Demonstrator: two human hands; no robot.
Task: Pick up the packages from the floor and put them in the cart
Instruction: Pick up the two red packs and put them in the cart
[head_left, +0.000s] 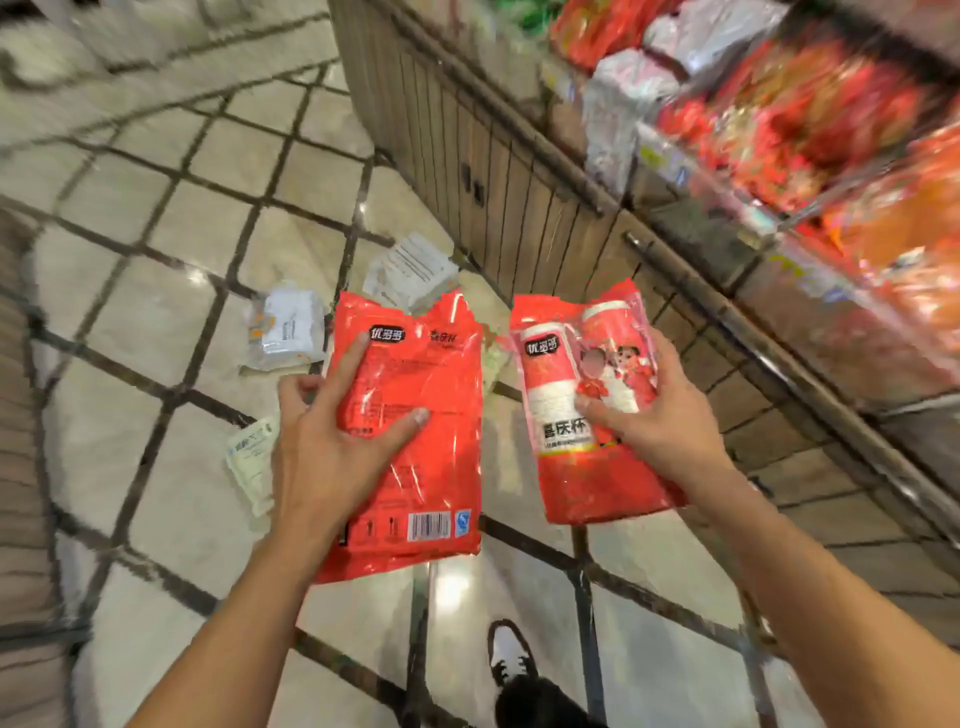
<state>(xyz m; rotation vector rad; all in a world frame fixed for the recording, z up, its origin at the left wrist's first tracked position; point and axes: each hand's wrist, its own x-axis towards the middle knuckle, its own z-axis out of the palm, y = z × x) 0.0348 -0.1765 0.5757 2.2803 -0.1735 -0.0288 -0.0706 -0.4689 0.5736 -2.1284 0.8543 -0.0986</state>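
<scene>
Red glossy plastic fills the middle of the view: two soft packages are held up above the tiled floor (156, 322), one in each hand. The left hand (332, 441) holds the larger red plastic package with a barcode on its back (410, 441); its fingers (348, 364) are spread across the panel facing the camera, pressing it against whatever part of the hand lies behind, which I cannot see. The right hand (660, 410) pinches the smaller red plastic package printed with cups and cartoon figures (582, 415) at its right edge, thumb on the front, the other fingers wrapped behind.

Both packs look light and limp, with slick crinkly film that could slide in a loose grip; a hold near the middle, where the contents give some body, seems safer than one on a sealed edge.

Three more items lie on the floor beyond: a white flat packet with printed text (410, 273) beside the wooden cabinet base (509, 208), a white wrapped bundle (291, 330), and a pale green-and-white pouch (252, 457) just left of the left hand. Blurred red and orange goods crowd the shelf (810, 130) at right. No cart is in view, so where these go cannot be told.
</scene>
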